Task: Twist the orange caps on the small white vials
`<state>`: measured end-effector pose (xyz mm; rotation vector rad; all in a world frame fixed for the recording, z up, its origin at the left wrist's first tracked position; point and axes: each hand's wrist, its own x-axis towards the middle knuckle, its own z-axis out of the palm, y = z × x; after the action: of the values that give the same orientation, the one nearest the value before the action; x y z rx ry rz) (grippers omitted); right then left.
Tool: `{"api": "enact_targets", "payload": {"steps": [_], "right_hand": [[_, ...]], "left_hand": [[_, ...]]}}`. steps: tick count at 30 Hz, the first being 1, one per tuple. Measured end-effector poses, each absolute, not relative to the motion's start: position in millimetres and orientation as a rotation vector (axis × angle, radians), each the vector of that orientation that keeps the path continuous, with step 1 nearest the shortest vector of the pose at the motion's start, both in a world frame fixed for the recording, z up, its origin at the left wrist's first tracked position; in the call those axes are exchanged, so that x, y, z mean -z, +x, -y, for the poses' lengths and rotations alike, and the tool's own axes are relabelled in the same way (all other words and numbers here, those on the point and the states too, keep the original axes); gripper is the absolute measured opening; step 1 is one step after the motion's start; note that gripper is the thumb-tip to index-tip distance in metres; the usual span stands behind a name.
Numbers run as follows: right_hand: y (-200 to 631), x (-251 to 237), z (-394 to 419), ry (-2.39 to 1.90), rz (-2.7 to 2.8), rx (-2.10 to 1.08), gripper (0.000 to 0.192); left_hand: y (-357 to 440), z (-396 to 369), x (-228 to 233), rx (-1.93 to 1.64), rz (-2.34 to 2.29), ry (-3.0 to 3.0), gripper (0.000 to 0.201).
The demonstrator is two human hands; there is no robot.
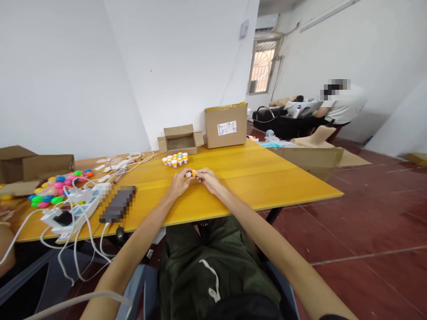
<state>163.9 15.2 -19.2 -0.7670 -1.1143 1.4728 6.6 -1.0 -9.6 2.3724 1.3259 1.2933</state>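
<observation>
Between my two hands, just above the yellow tabletop, is a small bottle (190, 174) with a pale printed label and an orange end. My left hand (180, 182) is closed around its labelled side. The fingers of my right hand (206, 178) pinch the orange end, which they partly cover. Just beyond my left hand, a tight cluster of several similar small bottles (174, 162) stands upright, with white and orange tops and one bluish top among them.
Behind the cluster sit an open carton (180, 144) and a taped cardboard box (226, 126). On the left lie colourful plastic balls (60, 186), a power strip (83, 209) with trailing white cables and a dark phone (118, 204). A person (345, 104) sits at the far right.
</observation>
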Motion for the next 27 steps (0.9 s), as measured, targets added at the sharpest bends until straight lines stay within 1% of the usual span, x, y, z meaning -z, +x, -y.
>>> {"api": "enact_targets", "payload": {"steps": [13,18,23,27], "right_hand": [[163.7,18.3,-15.5,-0.773,1.163,-1.486,0.025],[161.6,22.2,-17.8,-0.792,1.212,-1.44,0.029],[161.2,26.1,-20.7,-0.853,1.262,-1.316,0.031],[166.6,25.4,-22.7,-0.967,1.332,-1.045,0.024]], "left_hand": [[5.8,0.8,9.1,-1.303,-1.264,2.375,0.023],[6.4,-3.9,10.7,-1.325,-1.262,2.299,0.021],[6.7,-5.7,10.9,-1.311,-1.282,2.221,0.018],[6.5,-4.8,10.3,-1.23,-1.304,2.188,0.013]]}}
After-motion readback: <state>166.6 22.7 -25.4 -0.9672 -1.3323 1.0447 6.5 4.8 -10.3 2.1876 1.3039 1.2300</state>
